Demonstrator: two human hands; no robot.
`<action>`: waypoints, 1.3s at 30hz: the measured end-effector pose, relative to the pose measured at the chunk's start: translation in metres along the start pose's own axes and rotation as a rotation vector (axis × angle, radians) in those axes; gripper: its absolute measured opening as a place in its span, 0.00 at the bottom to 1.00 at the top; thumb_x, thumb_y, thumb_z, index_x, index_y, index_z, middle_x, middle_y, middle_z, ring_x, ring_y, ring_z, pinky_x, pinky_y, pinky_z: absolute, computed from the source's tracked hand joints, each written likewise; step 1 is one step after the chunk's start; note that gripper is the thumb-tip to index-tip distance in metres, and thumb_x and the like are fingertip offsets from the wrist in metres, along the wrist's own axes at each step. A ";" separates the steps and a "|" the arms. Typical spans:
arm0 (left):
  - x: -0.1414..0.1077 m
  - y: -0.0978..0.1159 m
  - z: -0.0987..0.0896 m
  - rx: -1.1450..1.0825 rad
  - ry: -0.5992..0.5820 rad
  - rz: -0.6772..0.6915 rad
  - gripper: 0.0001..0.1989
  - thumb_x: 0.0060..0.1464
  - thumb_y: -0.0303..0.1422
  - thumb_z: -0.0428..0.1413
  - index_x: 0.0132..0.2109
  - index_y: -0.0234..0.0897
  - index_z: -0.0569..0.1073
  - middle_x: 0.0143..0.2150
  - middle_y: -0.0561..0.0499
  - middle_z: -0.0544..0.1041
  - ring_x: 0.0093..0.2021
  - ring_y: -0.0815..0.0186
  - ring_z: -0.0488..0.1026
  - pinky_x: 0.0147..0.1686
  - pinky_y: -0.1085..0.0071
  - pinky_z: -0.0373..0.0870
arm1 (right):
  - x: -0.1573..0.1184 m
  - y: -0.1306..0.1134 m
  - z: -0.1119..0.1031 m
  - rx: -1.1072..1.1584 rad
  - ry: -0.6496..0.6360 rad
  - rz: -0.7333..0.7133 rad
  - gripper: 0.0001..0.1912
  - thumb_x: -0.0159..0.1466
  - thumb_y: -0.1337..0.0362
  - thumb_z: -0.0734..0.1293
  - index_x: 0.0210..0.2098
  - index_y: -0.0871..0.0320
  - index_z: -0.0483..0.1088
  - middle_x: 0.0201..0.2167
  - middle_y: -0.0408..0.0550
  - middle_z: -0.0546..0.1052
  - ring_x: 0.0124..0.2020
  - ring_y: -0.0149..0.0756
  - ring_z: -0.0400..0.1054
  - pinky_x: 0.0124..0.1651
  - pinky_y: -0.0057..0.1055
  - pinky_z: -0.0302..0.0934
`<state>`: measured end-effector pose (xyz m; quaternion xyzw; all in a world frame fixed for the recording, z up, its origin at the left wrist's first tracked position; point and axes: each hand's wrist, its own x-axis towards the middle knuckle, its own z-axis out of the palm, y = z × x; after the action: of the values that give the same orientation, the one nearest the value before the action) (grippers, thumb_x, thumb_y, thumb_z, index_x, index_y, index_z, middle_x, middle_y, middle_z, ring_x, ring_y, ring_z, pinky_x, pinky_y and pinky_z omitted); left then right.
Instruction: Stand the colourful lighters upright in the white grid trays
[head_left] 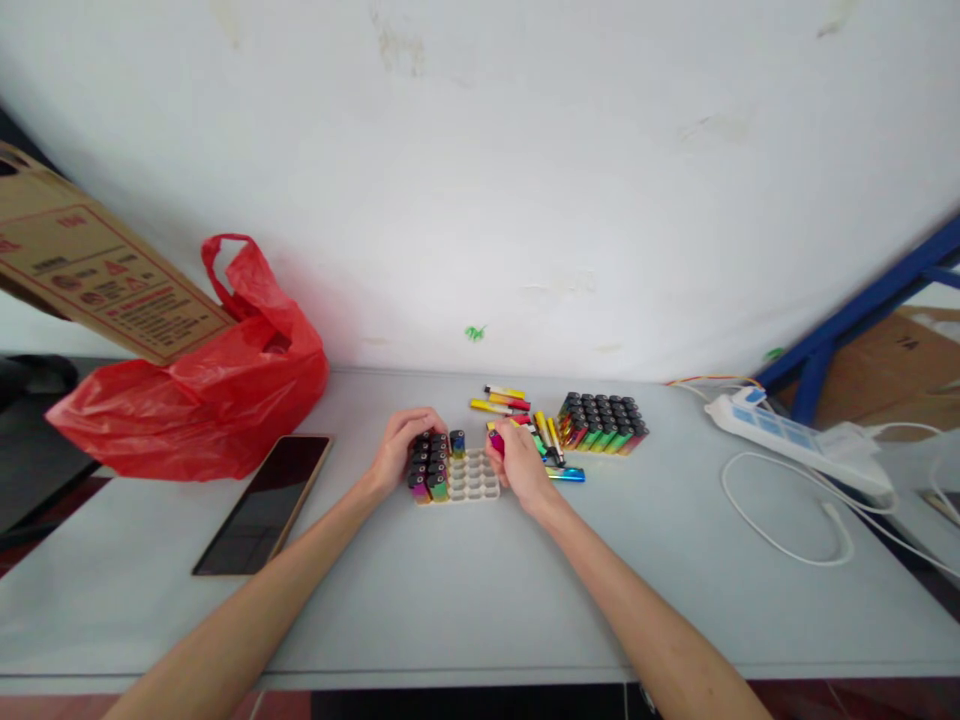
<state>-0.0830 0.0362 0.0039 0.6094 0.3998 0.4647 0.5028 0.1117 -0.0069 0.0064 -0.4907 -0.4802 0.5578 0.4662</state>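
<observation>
A pale tray (474, 482) with rows of round-cornered slots lies on the table between my hands. Upright lighters (429, 466) with black tops fill its left part, and one blue lighter (457, 443) stands at the back, just right of them. My left hand (397, 447) curves round the left and back of these lighters, its fingers touching them. Above the tray's right edge, my right hand (517, 458) is closed on a magenta lighter (496, 441). Loose lighters (501, 400) in yellow, red, green and blue lie behind and beside my right hand.
A full block of upright lighters (601, 423) stands to the right. On the left are a phone (262, 505), a red plastic bag (225, 390) and a cardboard box (105, 260). A white power strip (795, 440) with cables lies at the right.
</observation>
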 end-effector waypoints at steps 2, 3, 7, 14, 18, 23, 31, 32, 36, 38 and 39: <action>0.000 0.000 0.000 0.013 -0.004 0.000 0.17 0.53 0.43 0.55 0.24 0.35 0.75 0.24 0.49 0.74 0.28 0.63 0.69 0.30 0.68 0.64 | 0.002 0.002 -0.001 -0.026 0.007 -0.011 0.28 0.67 0.47 0.56 0.15 0.53 0.56 0.11 0.38 0.56 0.14 0.27 0.48 0.19 0.28 0.42; 0.000 0.000 0.000 0.018 -0.005 -0.001 0.17 0.53 0.43 0.55 0.24 0.35 0.75 0.24 0.49 0.74 0.28 0.62 0.69 0.30 0.68 0.64 | 0.002 0.002 -0.001 -0.037 0.013 -0.011 0.29 0.67 0.46 0.56 0.15 0.54 0.58 0.11 0.38 0.56 0.14 0.27 0.48 0.20 0.28 0.43; -0.001 -0.001 -0.001 0.028 -0.009 -0.009 0.16 0.54 0.43 0.56 0.26 0.35 0.75 0.25 0.50 0.74 0.29 0.62 0.69 0.32 0.68 0.63 | -0.002 0.002 -0.005 -0.085 -0.014 -0.078 0.33 0.70 0.38 0.55 0.25 0.56 0.71 0.15 0.39 0.59 0.18 0.30 0.52 0.23 0.29 0.47; -0.002 0.001 0.000 0.027 -0.026 -0.010 0.18 0.55 0.44 0.55 0.25 0.36 0.75 0.24 0.50 0.73 0.29 0.62 0.68 0.31 0.67 0.62 | -0.016 -0.014 -0.011 -0.324 -0.119 -0.347 0.23 0.75 0.43 0.56 0.48 0.52 0.73 0.31 0.46 0.71 0.32 0.38 0.66 0.35 0.33 0.62; -0.002 0.003 0.000 0.033 -0.028 0.005 0.17 0.55 0.43 0.56 0.26 0.36 0.75 0.25 0.50 0.74 0.30 0.62 0.68 0.33 0.67 0.63 | -0.019 -0.021 -0.015 -0.539 -0.077 -0.566 0.15 0.70 0.49 0.66 0.40 0.54 0.75 0.42 0.53 0.74 0.45 0.44 0.69 0.50 0.39 0.64; -0.002 0.004 -0.001 0.039 -0.043 0.020 0.17 0.54 0.43 0.55 0.25 0.36 0.75 0.25 0.50 0.74 0.29 0.62 0.68 0.33 0.67 0.63 | -0.016 -0.015 -0.014 -0.567 0.040 -0.492 0.17 0.68 0.48 0.69 0.29 0.53 0.73 0.25 0.45 0.74 0.29 0.39 0.67 0.38 0.36 0.62; -0.002 -0.001 -0.002 0.032 -0.058 0.016 0.16 0.55 0.43 0.55 0.26 0.36 0.76 0.26 0.50 0.74 0.30 0.61 0.69 0.32 0.67 0.63 | -0.005 0.004 -0.005 -0.670 -0.006 -0.461 0.18 0.68 0.49 0.70 0.28 0.53 0.68 0.28 0.48 0.78 0.29 0.40 0.70 0.37 0.34 0.60; -0.002 -0.001 -0.002 0.033 -0.060 0.015 0.16 0.55 0.43 0.55 0.26 0.37 0.76 0.26 0.50 0.74 0.30 0.61 0.69 0.32 0.67 0.63 | -0.003 0.005 -0.005 -0.712 0.007 -0.493 0.19 0.68 0.49 0.70 0.28 0.53 0.67 0.27 0.48 0.78 0.30 0.40 0.70 0.37 0.34 0.59; -0.001 0.001 -0.002 0.050 -0.051 0.014 0.16 0.54 0.44 0.56 0.25 0.37 0.74 0.25 0.51 0.72 0.30 0.61 0.67 0.33 0.67 0.62 | -0.001 0.004 -0.001 -0.889 0.032 -0.600 0.21 0.70 0.46 0.68 0.29 0.53 0.68 0.26 0.48 0.76 0.31 0.41 0.69 0.38 0.33 0.56; -0.001 0.002 -0.002 0.052 -0.047 0.013 0.16 0.54 0.44 0.56 0.25 0.38 0.74 0.25 0.51 0.72 0.31 0.61 0.68 0.33 0.67 0.62 | -0.001 0.003 0.001 -0.973 0.024 -0.612 0.21 0.72 0.44 0.64 0.32 0.54 0.69 0.26 0.49 0.77 0.30 0.39 0.70 0.37 0.32 0.55; -0.001 0.002 -0.002 0.051 -0.048 0.013 0.16 0.54 0.44 0.56 0.25 0.38 0.74 0.25 0.51 0.72 0.31 0.60 0.68 0.34 0.67 0.63 | -0.001 0.002 0.002 -1.010 0.024 -0.614 0.22 0.72 0.43 0.63 0.33 0.54 0.70 0.26 0.49 0.77 0.30 0.39 0.70 0.36 0.31 0.54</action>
<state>-0.0852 0.0353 0.0057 0.6358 0.3954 0.4427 0.4934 0.1099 -0.0085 0.0048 -0.4967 -0.8011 0.0941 0.3204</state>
